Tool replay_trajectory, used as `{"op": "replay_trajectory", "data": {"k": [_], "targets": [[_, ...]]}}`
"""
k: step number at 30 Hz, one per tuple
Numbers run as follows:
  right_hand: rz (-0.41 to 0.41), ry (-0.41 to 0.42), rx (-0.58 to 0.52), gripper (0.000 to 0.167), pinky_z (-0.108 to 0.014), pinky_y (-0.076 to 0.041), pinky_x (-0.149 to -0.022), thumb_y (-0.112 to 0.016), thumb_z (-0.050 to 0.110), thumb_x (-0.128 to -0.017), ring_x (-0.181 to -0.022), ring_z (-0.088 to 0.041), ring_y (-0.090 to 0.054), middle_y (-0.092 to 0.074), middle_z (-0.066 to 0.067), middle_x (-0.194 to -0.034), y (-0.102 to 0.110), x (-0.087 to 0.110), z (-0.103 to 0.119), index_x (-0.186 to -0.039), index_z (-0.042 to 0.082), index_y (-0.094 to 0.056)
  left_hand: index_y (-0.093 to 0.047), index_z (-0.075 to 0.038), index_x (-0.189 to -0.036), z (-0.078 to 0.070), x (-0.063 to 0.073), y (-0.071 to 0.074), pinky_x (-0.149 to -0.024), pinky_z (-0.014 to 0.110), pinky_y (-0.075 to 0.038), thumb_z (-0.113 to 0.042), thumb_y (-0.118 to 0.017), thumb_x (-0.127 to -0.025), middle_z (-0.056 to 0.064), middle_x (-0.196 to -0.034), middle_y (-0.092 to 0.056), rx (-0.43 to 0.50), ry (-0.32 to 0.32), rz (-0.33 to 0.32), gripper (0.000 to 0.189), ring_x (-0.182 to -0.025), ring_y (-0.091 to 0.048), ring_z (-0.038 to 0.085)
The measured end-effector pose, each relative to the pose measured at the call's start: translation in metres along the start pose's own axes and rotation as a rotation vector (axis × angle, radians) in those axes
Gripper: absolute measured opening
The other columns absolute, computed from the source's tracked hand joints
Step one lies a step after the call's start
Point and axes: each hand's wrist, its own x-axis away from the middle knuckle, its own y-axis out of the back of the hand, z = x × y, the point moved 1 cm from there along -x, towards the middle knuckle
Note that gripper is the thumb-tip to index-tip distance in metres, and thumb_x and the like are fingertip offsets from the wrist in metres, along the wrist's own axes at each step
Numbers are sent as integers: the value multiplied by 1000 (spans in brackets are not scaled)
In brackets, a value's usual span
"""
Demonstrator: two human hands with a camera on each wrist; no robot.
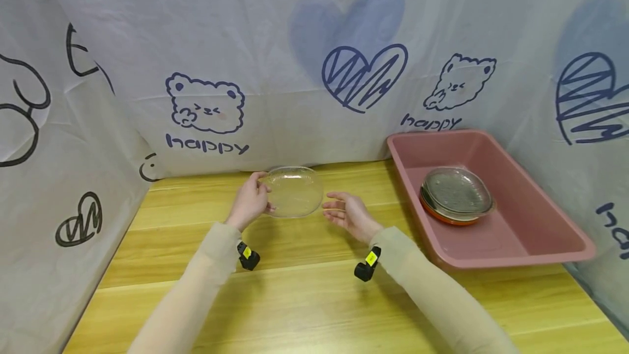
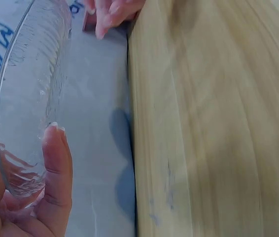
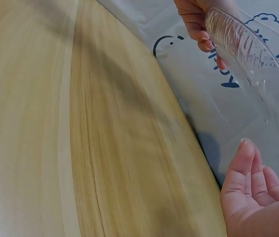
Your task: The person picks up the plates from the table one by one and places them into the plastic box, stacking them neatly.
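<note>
A clear glass plate (image 1: 296,194) with a ribbed wall is held up above the wooden table near the back. My left hand (image 1: 250,201) grips it at its left edge; in the left wrist view the thumb and fingers (image 2: 56,170) curl round the glass from both sides. My right hand (image 1: 351,216) is beside the plate's right edge, fingers spread and relaxed, holding nothing. In the right wrist view a gap shows between its fingertips (image 3: 245,144) and the plate (image 3: 250,54).
A pink plastic basin (image 1: 496,261) stands at the right on the table (image 1: 304,299). Inside it lies a stack with a clear glass dish (image 1: 457,193) on top and an orange one (image 1: 454,222) below. A printed white cloth (image 1: 275,124) hangs behind and at both sides.
</note>
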Motion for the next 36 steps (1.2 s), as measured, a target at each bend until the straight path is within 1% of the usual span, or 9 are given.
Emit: {"op": "replay_trajectory", "data": {"k": [3, 5, 8, 11, 14, 18, 23, 30, 36], "targets": [[-2, 1, -43, 44, -29, -57, -92, -36, 22, -107, -88, -15, -66, -66, -7, -104, 1, 0, 1, -143, 1, -47, -31, -1, -154, -3, 1, -9, -63, 28, -63, -5, -33, -107, 26, -124, -56, 9, -14, 12, 48, -60, -62, 12], [-6, 4, -68, 45, -28, -57, -89, -34, 22, -106, -89, -16, -66, -66, -7, -105, 1, 0, 2, -143, 1, -48, -33, -2, -154, -5, 2, -15, -62, 28, -63, -4, -35, -106, 26, -123, -57, 14, -22, 17, 48, -59, -62, 12], [-3, 8, -86, 48, -27, -58, -86, -30, 24, -107, -99, -20, -67, -65, -17, -121, 1, 1, 2, -145, 1, -46, -34, -1, -153, -7, 3, -24, -61, 29, -63, -3, -37, -105, 26, -121, -58, 17, -31, 25, 48, -58, -62, 12], [7, 7, -97, 52, -27, -59, -86, -27, 28, -107, -109, -24, -65, -53, -27, -142, 0, 2, 2, -148, 1, -43, -34, -2, -153, -8, 4, -32, -60, 29, -63, -3, -38, -105, 24, -119, -58, 13, -39, 32, 48, -58, -62, 12], [16, 6, -107, 55, -27, -59, -87, -27, 33, -107, -112, -25, -64, -45, -29, -151, -1, 2, 2, -149, 2, -43, -34, -1, -153, -9, 5, -39, -59, 29, -63, -2, -39, -105, 23, -117, -58, 18, -50, 35, 49, -57, -62, 12], [14, 12, -119, 55, -27, -59, -83, -27, 35, -106, -105, -24, -66, -55, -27, -140, -1, 2, 1, -146, 1, -44, -35, 0, -152, -8, 6, -46, -58, 28, -62, -2, -39, -105, 23, -116, -58, 33, -51, 34, 48, -57, -61, 13], [10, 18, -108, 54, -26, -60, -79, -28, 33, -106, -89, -17, -68, -63, -17, -119, -1, 1, -1, -146, -2, -43, -35, -1, -152, -5, 7, -55, -58, 27, -62, -3, -38, -106, 24, -118, -58, 37, -43, 38, 47, -57, -61, 12], [-12, -4, -78, 45, -24, -60, -82, -33, 24, -106, -82, -12, -68, -65, -12, -112, 1, -1, -6, -143, 1, -46, -37, -1, -151, 0, 9, -63, -58, 27, -61, -3, -39, -105, 22, -117, -60, 46, -38, 43, 47, -56, -61, 11], [-20, -13, -99, 41, -22, -61, -74, -32, 23, -107, -78, -11, -68, -66, -7, -101, 2, -1, -10, -137, 2, -50, -35, -3, -153, 4, 11, -65, -59, 26, -62, -5, -40, -105, 28, -124, -57, 94, -11, 71, 48, -59, -61, 11]]}}
